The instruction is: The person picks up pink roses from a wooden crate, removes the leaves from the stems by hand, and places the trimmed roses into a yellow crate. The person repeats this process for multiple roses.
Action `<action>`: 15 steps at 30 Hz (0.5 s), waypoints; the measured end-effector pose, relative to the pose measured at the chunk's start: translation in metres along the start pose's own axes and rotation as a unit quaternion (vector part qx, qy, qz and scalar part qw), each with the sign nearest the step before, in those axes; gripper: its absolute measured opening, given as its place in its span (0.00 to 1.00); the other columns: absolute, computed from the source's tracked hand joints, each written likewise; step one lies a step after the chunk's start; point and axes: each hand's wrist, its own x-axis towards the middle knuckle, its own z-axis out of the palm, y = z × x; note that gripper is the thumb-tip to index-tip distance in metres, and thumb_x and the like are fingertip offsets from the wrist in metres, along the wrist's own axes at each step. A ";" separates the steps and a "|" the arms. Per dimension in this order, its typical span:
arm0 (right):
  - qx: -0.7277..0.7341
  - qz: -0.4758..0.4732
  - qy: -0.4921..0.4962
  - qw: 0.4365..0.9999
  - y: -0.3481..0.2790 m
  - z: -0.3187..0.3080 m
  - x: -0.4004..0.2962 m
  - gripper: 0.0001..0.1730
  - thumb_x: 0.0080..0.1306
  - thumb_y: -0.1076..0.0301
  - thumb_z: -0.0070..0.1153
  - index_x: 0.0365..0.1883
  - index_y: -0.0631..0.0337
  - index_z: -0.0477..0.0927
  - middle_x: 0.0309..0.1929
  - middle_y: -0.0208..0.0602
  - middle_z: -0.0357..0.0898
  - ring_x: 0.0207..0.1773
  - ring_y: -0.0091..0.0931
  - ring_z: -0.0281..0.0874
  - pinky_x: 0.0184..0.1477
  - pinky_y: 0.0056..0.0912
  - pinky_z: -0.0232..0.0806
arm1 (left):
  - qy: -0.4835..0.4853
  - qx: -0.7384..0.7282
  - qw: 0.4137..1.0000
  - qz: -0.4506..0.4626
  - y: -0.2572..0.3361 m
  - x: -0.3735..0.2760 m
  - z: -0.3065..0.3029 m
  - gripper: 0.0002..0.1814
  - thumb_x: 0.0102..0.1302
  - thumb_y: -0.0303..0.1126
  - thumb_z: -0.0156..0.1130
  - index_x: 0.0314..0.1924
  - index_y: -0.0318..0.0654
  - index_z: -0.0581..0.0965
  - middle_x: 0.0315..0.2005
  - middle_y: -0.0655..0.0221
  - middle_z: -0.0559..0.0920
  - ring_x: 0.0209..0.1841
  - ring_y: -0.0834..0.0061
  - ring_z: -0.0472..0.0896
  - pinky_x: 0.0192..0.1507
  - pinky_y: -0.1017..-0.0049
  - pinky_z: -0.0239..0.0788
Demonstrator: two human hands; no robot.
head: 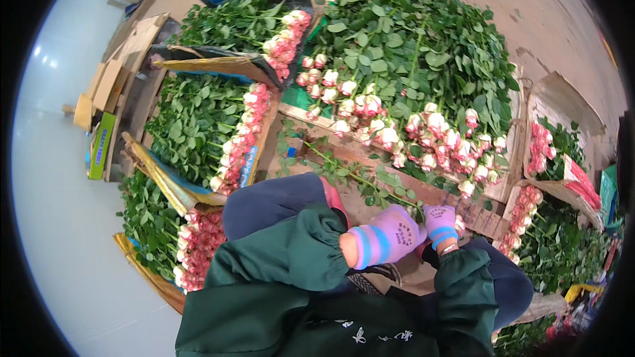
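Note:
A long leafy rose stem (351, 174) runs from the upper left down to my two hands. My right hand (439, 218), in a lilac knitted glove with blue bands, is closed around its upper end. A pink-and-white rose bloom (459, 226) shows just beyond that hand. Close beside it, my left hand (389, 235) wears a matching glove and lies along the stem with its fingers curled. Its fingertips are hidden from above, so I cannot tell what they grip. Both gloves bear writing.
A large heap of roses (397, 59) lies ahead on a wooden support, blooms towards me. Bundled roses (193, 129) fill wrapped compartments at left, and more roses (560, 238) lie at right. A marked wooden board (446, 202) lies past my hands. Loose leaves (285, 151) litter the floor.

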 end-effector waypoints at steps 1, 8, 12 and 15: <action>-0.001 0.002 -0.004 1.000 0.001 -0.003 -0.001 0.09 0.62 0.66 0.49 0.36 0.51 0.81 0.31 0.36 0.85 0.36 0.34 0.84 0.35 0.43 0.68 | 0.017 -0.001 1.000 0.009 0.001 0.000 -0.002 0.11 0.64 0.33 0.51 0.45 0.42 0.75 0.27 0.63 0.81 0.31 0.58 0.81 0.29 0.63 0.71; 0.039 0.068 -0.058 0.995 -0.023 0.004 0.006 0.12 0.62 0.65 0.49 0.31 0.45 0.87 0.33 0.29 0.86 0.38 0.30 0.85 0.31 0.41 0.66 | -0.077 0.005 0.997 0.006 -0.004 0.007 -0.002 0.21 0.64 0.43 0.56 0.54 0.43 0.73 0.32 0.66 0.81 0.31 0.61 0.80 0.34 0.61 0.69; 0.109 0.163 -0.027 0.980 -0.016 -0.004 0.024 0.12 0.64 0.64 0.50 0.40 0.50 0.86 0.39 0.30 0.86 0.43 0.33 0.83 0.41 0.37 0.66 | -0.070 0.012 0.997 0.032 -0.005 0.008 0.005 0.20 0.64 0.43 0.56 0.52 0.43 0.73 0.30 0.65 0.81 0.31 0.59 0.80 0.34 0.60 0.69; 0.095 0.171 -0.032 0.980 -0.006 0.005 0.037 0.12 0.66 0.62 0.53 0.42 0.49 0.86 0.43 0.30 0.85 0.47 0.32 0.82 0.43 0.36 0.66 | -0.090 0.034 0.995 0.038 0.001 0.018 0.004 0.19 0.64 0.43 0.55 0.51 0.43 0.72 0.28 0.64 0.81 0.30 0.58 0.80 0.34 0.59 0.69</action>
